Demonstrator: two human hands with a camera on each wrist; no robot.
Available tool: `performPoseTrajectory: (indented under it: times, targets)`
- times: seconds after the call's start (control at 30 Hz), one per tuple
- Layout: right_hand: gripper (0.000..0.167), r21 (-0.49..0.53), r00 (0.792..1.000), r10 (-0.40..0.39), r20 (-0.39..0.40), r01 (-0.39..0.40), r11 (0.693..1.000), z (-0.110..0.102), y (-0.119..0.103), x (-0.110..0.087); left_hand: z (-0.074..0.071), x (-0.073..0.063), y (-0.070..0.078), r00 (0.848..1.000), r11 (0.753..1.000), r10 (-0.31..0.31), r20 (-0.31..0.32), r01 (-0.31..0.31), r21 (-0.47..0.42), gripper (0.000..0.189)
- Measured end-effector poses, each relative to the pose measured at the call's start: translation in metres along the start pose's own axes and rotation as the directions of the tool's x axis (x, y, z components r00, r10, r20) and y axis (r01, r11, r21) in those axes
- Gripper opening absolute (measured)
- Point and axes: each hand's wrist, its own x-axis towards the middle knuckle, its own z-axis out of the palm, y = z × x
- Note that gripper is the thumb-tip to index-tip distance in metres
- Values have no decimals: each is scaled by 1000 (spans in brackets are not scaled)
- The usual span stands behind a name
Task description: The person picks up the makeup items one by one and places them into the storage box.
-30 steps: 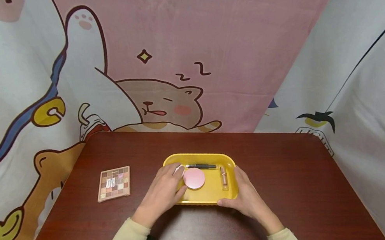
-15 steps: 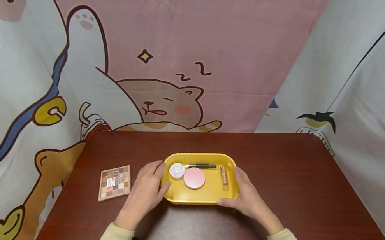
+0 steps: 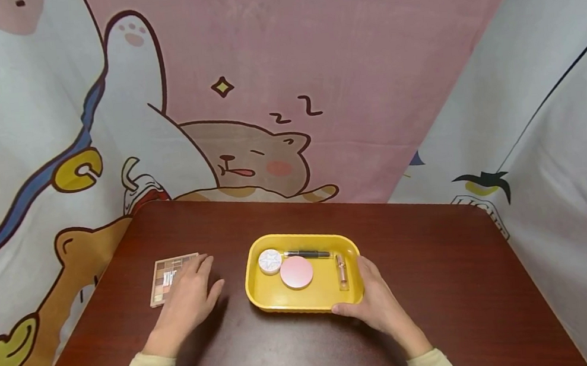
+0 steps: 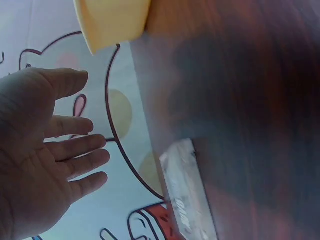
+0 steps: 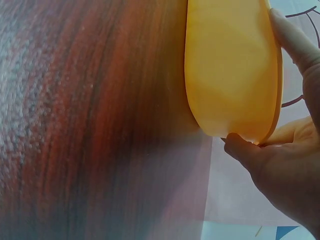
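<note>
My left hand [image 3: 188, 295] hovers over the right part of a flat eyeshadow palette [image 3: 162, 278], covering some of it. In the left wrist view the fingers are straight and spread, with nothing in them, above the palette [image 4: 186, 192]. My right hand [image 3: 380, 302] grips the right end of a yellow tray [image 3: 263, 300], thumb at its front corner. Inside the tray lie a round white case with a star pattern [image 3: 270, 262], a round pink compact [image 3: 296, 273], a dark pen-like tube [image 3: 307, 254] and a lipstick tube [image 3: 341, 272].
The dark red-brown table [image 3: 443, 274] extends around the tray on every side. A cloth backdrop with cartoon animals [image 3: 264, 162] hangs along its back and sides.
My left hand has left the round white case in the tray's left end and moved left to the palette. My right hand and the tray have stayed in place.
</note>
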Motion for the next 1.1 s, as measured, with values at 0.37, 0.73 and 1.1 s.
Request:
performPoseTrajectory:
  times: [0.37,0.73,1.1]
  targets:
    - [128,-3,1000,29,10,-29,1000,-1,-3,-1,5,-7,-33,996,997,-27,-90,33,63,60]
    - [127,-5,1000,19,-4,-19,1000,-1,-5,-2,10,-12,-49,982,985,-145,-119,154,74,68]
    - [127,-21,1000,-4,-13,3,1000,0,-2,-2,15,-14,-58,967,965,-254,-11,254,67,82]
